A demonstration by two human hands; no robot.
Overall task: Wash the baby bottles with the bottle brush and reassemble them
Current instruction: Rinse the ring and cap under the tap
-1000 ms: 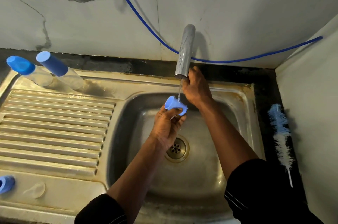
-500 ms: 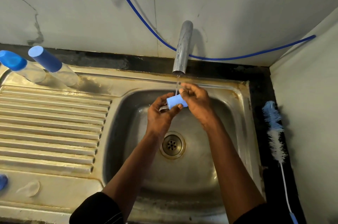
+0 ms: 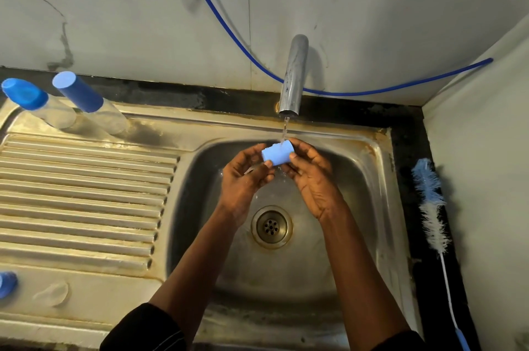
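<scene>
now left hand (image 3: 246,178) and right hand (image 3: 313,181) fingers pinch the blue cap (image 3: 277,153) under the tap (image 3: 294,75) stream; turning it should rinse inside too.

Bottles (image 3: 86,108) left of tap (image 3: 293,75), brush (image 3: 430,204) right

Left hand (image 3: 243,176), right hand (image 3: 312,178) hold cap (image 3: 277,153) (tap (image 3: 293,75) running).

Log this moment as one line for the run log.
step: rinse cap | left hand: holds cap | right hand: holds cap | tap: running onto cap | brush: lying right of sink
</scene>
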